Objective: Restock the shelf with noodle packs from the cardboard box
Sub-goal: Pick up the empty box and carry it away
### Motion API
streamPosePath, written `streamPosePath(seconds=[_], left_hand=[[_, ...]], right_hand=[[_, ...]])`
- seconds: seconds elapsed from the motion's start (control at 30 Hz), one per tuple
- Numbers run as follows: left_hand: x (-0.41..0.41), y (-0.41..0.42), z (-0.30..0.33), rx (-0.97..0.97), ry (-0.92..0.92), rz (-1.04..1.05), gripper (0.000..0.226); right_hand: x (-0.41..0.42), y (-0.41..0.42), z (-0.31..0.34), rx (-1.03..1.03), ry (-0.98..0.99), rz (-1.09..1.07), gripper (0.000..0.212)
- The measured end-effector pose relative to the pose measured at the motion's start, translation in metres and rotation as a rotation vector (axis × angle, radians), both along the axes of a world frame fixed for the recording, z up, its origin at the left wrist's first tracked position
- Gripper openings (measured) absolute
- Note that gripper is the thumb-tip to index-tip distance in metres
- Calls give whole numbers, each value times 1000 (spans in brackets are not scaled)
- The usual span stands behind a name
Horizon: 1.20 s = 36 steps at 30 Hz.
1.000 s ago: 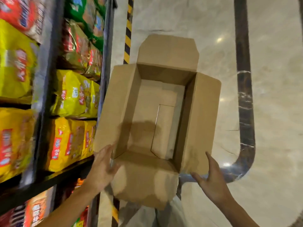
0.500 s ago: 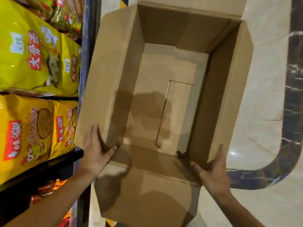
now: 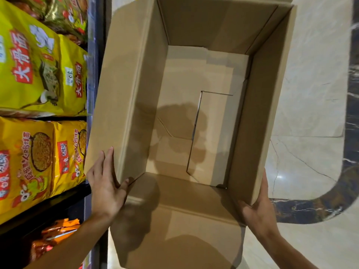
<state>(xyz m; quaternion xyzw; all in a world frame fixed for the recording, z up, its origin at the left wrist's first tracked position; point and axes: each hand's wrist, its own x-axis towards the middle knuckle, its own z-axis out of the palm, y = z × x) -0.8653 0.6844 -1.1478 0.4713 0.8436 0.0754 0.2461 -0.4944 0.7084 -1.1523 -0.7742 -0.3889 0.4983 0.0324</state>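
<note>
A: Cardboard fills mid-frame: the open brown cardboard box [image 3: 194, 117], bare inside, looks light but floppy at its flaps.

B: Grip points?

A: Low on its side walls. The left hand [image 3: 104, 183] lies flat on the left flap, the right hand [image 3: 258, 208] cups the lower-right corner.

B: Stock?

A: Soft yellow noodle packs [image 3: 40, 70] sit shelved, left edge.

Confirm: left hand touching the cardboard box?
Touching. The head view shows the left hand flat against the outside of the cardboard box's left flap, with the thumb hooked over the corner edge and no gap between them.
</note>
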Motion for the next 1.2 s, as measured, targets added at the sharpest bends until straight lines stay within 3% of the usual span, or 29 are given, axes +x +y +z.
streamPosePath(seconds=[0.1,0.27,0.5,0.7,0.87,1.07,1.2], left_hand=[[2,1,9,33,-48,-49,97],[16,-8,6,-20,-286,-52,95],[27,1,-21,-42,-376,104,122],[40,-3,-19,21,-415,162,101],[45,9,16,27,-416,198,89],[27,24,92,139,-490,214,82],[24,22,176,165,-352,155,68]], right_hand=[[1,0,3,22,28,-35,107],[17,6,12,59,53,-69,101],[27,13,9,64,22,-28,103],[25,13,9,70,4,-3,105],[22,20,41,189,88,-35,104],[18,28,123,237,150,-59,109],[13,25,207,210,209,-68,110]])
